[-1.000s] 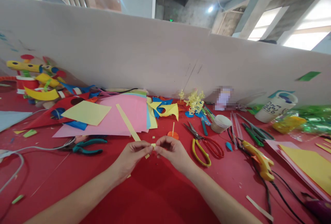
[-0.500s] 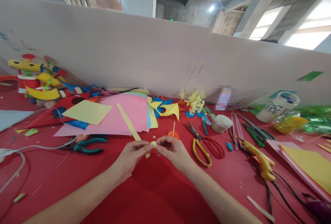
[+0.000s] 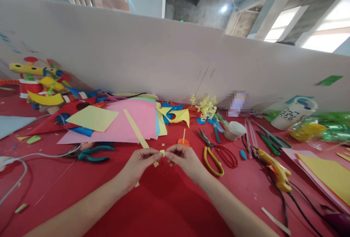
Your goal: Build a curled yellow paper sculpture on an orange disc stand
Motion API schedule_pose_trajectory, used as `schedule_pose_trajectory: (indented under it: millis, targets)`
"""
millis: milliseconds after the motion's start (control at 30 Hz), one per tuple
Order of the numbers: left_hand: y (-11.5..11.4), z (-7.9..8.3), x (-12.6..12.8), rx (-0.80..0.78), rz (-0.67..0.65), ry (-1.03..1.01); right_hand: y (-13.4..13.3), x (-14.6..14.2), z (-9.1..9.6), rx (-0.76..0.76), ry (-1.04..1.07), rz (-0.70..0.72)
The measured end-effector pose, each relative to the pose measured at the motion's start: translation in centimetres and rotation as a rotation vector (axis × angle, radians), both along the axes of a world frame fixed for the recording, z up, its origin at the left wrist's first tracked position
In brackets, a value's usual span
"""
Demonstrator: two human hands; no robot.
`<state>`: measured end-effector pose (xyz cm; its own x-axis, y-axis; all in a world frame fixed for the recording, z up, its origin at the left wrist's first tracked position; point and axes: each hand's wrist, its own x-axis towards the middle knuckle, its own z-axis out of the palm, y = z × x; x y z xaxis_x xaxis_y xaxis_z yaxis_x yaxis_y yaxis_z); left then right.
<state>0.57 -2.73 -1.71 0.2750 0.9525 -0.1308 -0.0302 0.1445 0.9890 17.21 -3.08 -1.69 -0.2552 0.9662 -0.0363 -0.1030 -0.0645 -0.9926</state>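
Observation:
A small pale yellow piece of paper (image 3: 162,152) is pinched between the fingertips of both hands, above the red table. My left hand (image 3: 142,162) grips it with thumb and forefinger; my right hand (image 3: 184,158) pinches its other side. Beyond my left hand lies a long pale yellow paper strip (image 3: 135,127), partly over pink sheets (image 3: 136,120). Just past my right hand, a thin stick (image 3: 184,134) stands upright on an orange disc (image 3: 183,142). Tiny yellow paper scraps (image 3: 156,164) lie near my fingers.
Scissors (image 3: 216,151), a white cup (image 3: 234,130) and a yellow glue gun (image 3: 276,169) lie to the right. Teal-handled pliers (image 3: 94,154) are at left. Yellow curled-paper figures (image 3: 207,107) stand at the back, before a white partition (image 3: 131,54). Coloured sheets (image 3: 325,175) lie far right.
Hardly anything differs. Both hands stay in place with the small paper piece between them; the fingers of my right hand have shifted very slightly.

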Motion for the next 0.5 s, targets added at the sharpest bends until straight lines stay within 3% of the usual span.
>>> schedule_pose_trajectory:
  millis: [200, 500]
  targets:
    - [0.0, -0.2, 0.1, -0.056, 0.010, -0.034, 0.0, -0.1, 0.0, 0.020, 0.004, -0.013]
    - [-0.3, 0.8, 0.1, 0.153, -0.018, 0.215, -0.3, -0.4, -0.3, 0.089, -0.147, -0.139]
